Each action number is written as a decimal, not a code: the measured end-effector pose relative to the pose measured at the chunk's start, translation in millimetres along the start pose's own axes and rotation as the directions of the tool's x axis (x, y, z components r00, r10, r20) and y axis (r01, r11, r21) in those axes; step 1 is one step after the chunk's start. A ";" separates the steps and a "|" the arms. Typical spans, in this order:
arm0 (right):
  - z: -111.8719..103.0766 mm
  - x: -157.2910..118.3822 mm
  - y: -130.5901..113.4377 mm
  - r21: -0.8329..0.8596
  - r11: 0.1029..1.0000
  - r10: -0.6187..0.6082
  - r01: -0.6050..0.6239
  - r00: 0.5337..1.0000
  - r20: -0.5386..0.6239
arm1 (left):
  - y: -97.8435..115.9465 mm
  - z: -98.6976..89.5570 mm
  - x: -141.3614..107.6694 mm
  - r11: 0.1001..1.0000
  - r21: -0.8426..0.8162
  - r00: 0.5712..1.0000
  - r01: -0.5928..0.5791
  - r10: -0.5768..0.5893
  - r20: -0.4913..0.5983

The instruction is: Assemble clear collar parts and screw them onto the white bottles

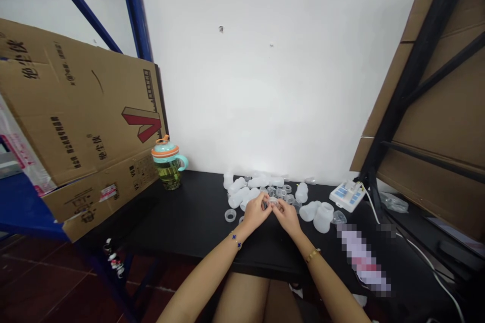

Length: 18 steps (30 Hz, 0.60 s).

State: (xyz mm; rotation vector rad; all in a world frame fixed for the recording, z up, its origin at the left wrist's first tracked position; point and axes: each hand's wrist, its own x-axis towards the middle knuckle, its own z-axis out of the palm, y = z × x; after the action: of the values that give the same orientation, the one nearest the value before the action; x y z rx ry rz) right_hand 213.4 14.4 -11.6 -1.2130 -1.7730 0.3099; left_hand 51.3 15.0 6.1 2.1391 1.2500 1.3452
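Note:
Between the fingertips of both hands is a small translucent ring [273, 202], held just above the black table. My left hand [256, 210] grips its left side, and my right hand [287, 213] pinches it from the right. Behind the hands lie several frosted white bottles [238, 197] and a cluster of clear caps and rings, partly hidden by my fingers. A loose clear ring [230, 215] lies left of my left hand. To the right, a wide white bottle [323, 217] stands beside another one lying tilted.
A teal-lidded jug [168, 165] stands at the back left beside a large cardboard box [94, 111]. On the right are a white power strip [347, 195] with a cable, a clear cover [339, 217] and a blurred purple item [361, 257]. A white wall borders the black table [182, 222].

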 end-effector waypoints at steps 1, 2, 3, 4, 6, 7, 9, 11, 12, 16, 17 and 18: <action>0.3 -0.1 0.4 -0.001 1.000 -0.001 0.001 1.000 -0.001 | 0.1 -0.3 -0.3 1.000 0.003 1.000 -0.001 0.001 0.000; 0.7 -0.2 0.8 -0.003 1.000 -0.002 0.002 1.000 -0.002 | 0.3 -0.5 -0.6 1.000 0.007 1.000 0.000 0.000 0.000; 1.0 -0.4 1.1 -0.004 1.000 -0.003 0.003 1.000 -0.005 | 0.5 -0.7 -0.9 1.000 0.012 1.000 0.002 -0.002 0.000; 1.2 -0.6 1.3 -0.006 1.000 -0.004 0.004 1.000 -0.009 | 0.7 -0.8 -1.2 1.000 0.018 1.000 0.005 -0.005 0.000; 1.5 -0.9 1.5 -0.009 1.000 -0.009 0.009 1.000 -0.014 | 0.9 -0.7 -1.5 1.000 0.028 1.000 0.014 -0.014 0.001; 1.5 -1.0 1.5 -0.011 1.000 -0.012 0.011 1.000 -0.015 | 1.0 -0.5 -1.6 0.999 0.028 1.000 0.019 -0.019 0.003; 1.2 -1.3 1.3 -0.015 1.000 -0.018 0.018 1.000 -0.015 | 1.1 0.0 -1.6 0.999 0.021 1.000 0.025 -0.025 0.004; 0.6 -1.5 0.9 -0.020 1.000 -0.022 0.022 1.000 -0.014 | 0.8 0.8 -1.6 1.000 0.009 1.000 0.021 -0.021 0.000; 0.4 -1.5 0.8 -0.023 0.999 -0.024 0.023 1.000 -0.014 | 0.7 1.2 -1.6 1.000 0.005 1.000 0.019 -0.019 -0.005; -0.2 -1.2 0.9 -0.027 0.999 -0.023 0.023 1.000 -0.012 | -0.1 2.2 -1.8 1.000 0.003 1.000 0.018 -0.018 -0.018; -0.2 -1.0 1.2 -0.028 0.999 -0.024 0.023 1.000 -0.013 | -0.1 2.2 -1.9 1.000 0.003 1.000 0.019 -0.019 -0.016; -0.1 -0.9 1.4 -0.029 0.999 -0.025 0.024 1.000 -0.013 | 0.0 2.0 -2.0 1.000 0.002 1.000 0.019 -0.019 -0.015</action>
State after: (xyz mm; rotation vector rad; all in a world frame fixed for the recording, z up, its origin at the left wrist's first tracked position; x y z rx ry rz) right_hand 214.4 14.3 -13.0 -1.2098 -1.7849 0.2626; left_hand 52.6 13.7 3.9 2.1167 1.2750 1.3545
